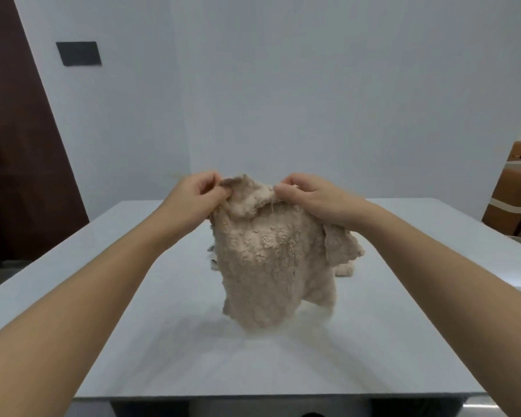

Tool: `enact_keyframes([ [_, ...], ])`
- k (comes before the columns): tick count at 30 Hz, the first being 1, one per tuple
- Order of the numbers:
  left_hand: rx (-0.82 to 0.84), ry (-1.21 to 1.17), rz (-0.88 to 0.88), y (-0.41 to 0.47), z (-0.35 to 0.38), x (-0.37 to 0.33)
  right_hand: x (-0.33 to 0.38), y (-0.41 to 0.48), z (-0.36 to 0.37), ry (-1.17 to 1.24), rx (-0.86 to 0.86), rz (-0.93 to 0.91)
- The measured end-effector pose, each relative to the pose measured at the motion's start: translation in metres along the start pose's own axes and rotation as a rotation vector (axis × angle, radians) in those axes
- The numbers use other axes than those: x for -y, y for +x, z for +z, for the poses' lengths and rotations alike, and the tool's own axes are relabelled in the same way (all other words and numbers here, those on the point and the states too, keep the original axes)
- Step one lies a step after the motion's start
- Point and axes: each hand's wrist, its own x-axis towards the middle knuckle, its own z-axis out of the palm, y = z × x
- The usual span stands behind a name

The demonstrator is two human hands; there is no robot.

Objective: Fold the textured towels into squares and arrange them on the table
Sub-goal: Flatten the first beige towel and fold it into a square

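Observation:
A beige, fluffy textured towel [268, 260] hangs crumpled above the middle of the white table [133, 326]. My left hand [199, 194] pinches its top edge on the left. My right hand [310, 194] pinches the top edge on the right, a short way from the left hand. The towel's lower end is blurred and hangs just above the tabletop. Behind it, more beige towel fabric [346, 266] lies on the table, mostly hidden by the raised towel.
The table runs from its near edge at the bottom to a grey wall behind. A dark brown door [18, 145] stands at the left. Brown furniture [512, 200] and another table's corner sit at the far right.

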Motion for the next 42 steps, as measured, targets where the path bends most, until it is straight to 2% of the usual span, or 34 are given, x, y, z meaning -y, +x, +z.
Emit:
enact_keyframes([
  [3,-0.114,-0.148,-0.103,-0.005,-0.002,0.000,-0.005,-0.014,-0.014,-0.070,0.217,0.076],
  [7,-0.093,-0.175,-0.193,-0.014,-0.004,0.006,-0.018,-0.032,-0.035,0.229,0.473,0.200],
  [10,-0.069,-0.075,-0.228,-0.010,-0.009,0.021,-0.032,-0.030,-0.044,0.293,0.528,0.286],
  [13,-0.058,0.123,-0.265,0.002,-0.002,0.056,-0.057,-0.016,-0.025,0.134,0.430,0.369],
  [15,-0.039,0.267,-0.352,0.007,0.013,0.088,-0.086,-0.004,-0.001,0.017,0.351,0.431],
  [18,0.045,0.412,-0.463,0.010,0.042,0.132,-0.125,0.006,0.043,-0.174,0.355,0.481],
  [21,0.088,0.499,-0.389,0.014,0.072,0.159,-0.154,0.017,0.078,-0.356,0.258,0.389],
  [24,0.072,0.583,-0.278,0.028,0.095,0.175,-0.175,0.032,0.096,-0.391,0.101,0.334],
  [28,0.018,0.747,-0.171,0.057,0.112,0.198,-0.192,0.058,0.108,-0.493,0.027,0.321],
  [35,0.009,0.944,-0.179,0.119,0.123,0.228,-0.229,0.112,0.117,-0.532,-0.101,0.329],
  [39,-0.109,0.943,-0.251,0.133,0.121,0.235,-0.238,0.125,0.123,-0.509,-0.193,0.352],
  [42,-0.234,0.950,-0.096,0.122,0.119,0.227,-0.226,0.111,0.127,-0.577,-0.339,0.339],
])
